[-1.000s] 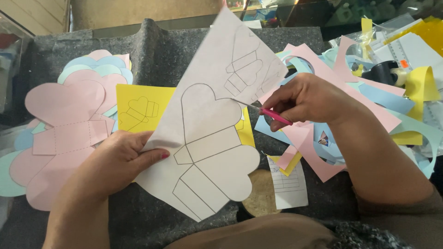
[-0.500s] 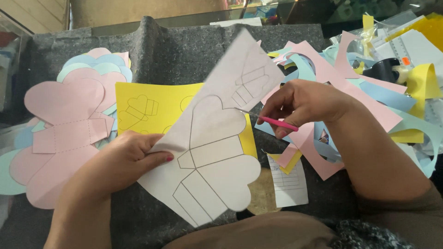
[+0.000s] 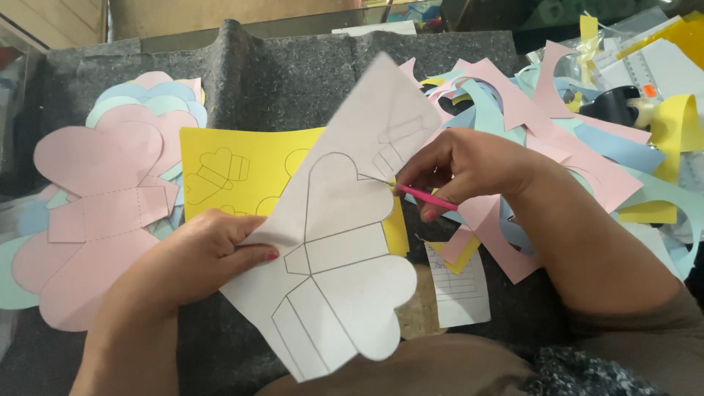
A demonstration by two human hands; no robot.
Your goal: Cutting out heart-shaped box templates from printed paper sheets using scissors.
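Grey felt (image 3: pixel 293 81) covers the work surface in the head view, with a stack of pastel heart cut-outs (image 3: pixel 95 198) on the left, a yellow sheet (image 3: pixel 227 169) beneath the work and a heap of coloured paper offcuts (image 3: pixel 557 132) on the right. The left hand (image 3: pixel 198 257) pinches the left edge of the white template sheet (image 3: pixel 345 242), held above the felt. The right hand (image 3: pixel 469 165) is closed around pink-handled scissors (image 3: pixel 418 194), whose blades now sit at the notch of the upper heart outline. Over the last second the sheet has swung clockwise and lower, and the scissors have moved inward along the drawn line, so the cut seems to be rounding the heart's lobe.
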